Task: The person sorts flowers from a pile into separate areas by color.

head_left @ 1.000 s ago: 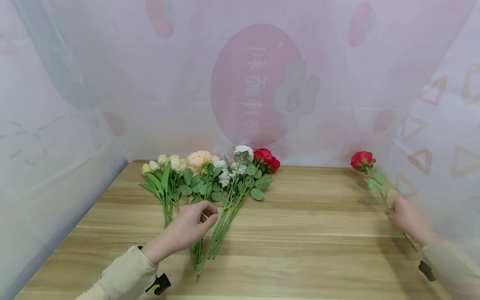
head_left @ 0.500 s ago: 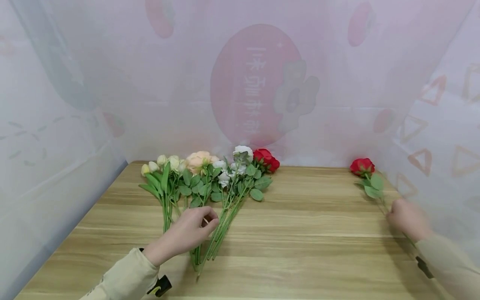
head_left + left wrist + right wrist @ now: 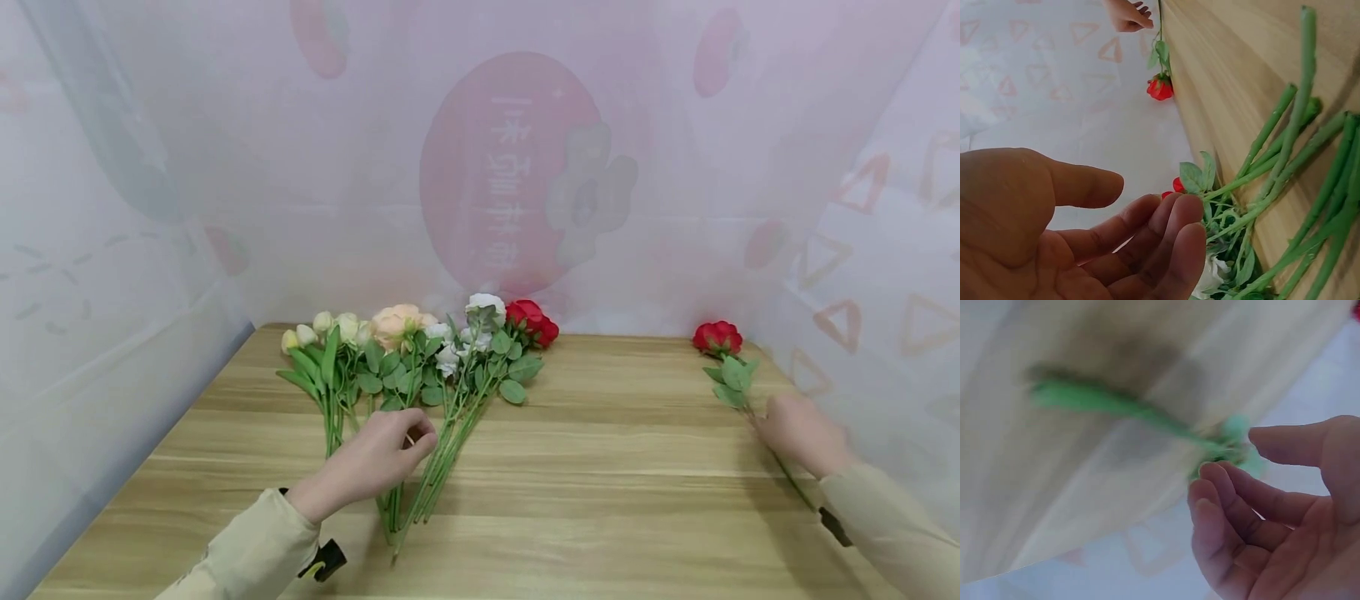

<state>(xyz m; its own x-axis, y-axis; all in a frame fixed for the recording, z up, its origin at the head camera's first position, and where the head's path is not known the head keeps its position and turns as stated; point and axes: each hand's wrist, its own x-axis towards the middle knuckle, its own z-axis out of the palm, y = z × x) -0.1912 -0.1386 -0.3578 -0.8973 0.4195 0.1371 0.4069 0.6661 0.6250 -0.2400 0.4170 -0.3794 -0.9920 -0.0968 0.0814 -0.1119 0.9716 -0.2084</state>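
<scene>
A single red rose (image 3: 718,337) with green leaves lies at the right of the table, its stem running back toward the person. My right hand (image 3: 802,433) is over that stem. In the right wrist view, thumb and fingers (image 3: 1272,500) stand apart, and the blurred green stem (image 3: 1104,400) passes beyond the fingertips. My left hand (image 3: 386,446) hovers above the bunch of stems (image 3: 450,454), fingers loosely bent and holding nothing. The left wrist view shows a gap between thumb (image 3: 1088,186) and fingers, with cut stem ends (image 3: 1291,125) beside them.
Left of centre on the wooden table (image 3: 615,517) lie pale tulips (image 3: 303,335), a peach flower (image 3: 397,323), white flowers (image 3: 486,308) and red roses (image 3: 531,321), stems toward the person. Printed cloth (image 3: 360,167) encloses the table's back and sides.
My right hand has brought the red rose lower and slightly left onto the table, and its fingers have come apart from the stem. The left hand has stayed almost still.
</scene>
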